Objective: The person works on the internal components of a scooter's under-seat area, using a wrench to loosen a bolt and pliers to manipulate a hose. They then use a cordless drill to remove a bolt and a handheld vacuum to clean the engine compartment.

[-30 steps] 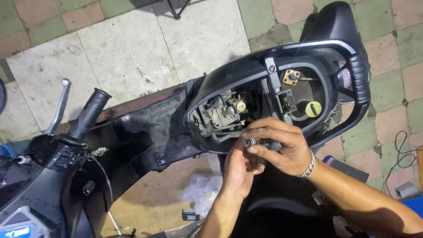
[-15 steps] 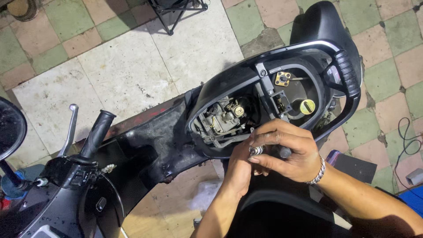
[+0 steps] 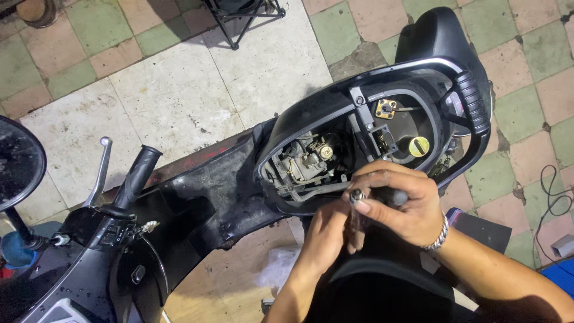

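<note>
A black scooter (image 3: 197,197) stands below me with its seat off and the engine bay open. The carburettor (image 3: 302,161) and a yellow cap (image 3: 418,145) show inside the bay. My right hand (image 3: 397,203) is closed around a dark tool handle (image 3: 391,195) at the bay's near rim, its metal end (image 3: 357,195) poking out by the thumb. My left hand (image 3: 326,230) sits just under it, its fingers reaching up to that metal end. What the left fingers pinch is hidden.
The handlebar grip (image 3: 139,173) and brake lever (image 3: 98,170) lie to the left, with a round mirror (image 3: 18,161) at the far left. A rear grab rail (image 3: 472,104) rings the bay. Tiled floor surrounds the scooter; a black stand's legs (image 3: 239,18) sit at the top and a cable (image 3: 553,200) at the right.
The view has shifted so the scooter sits lower and further right. Both hands have stayed together at the bay's near rim, with the right hand turning slightly on the handle.
</note>
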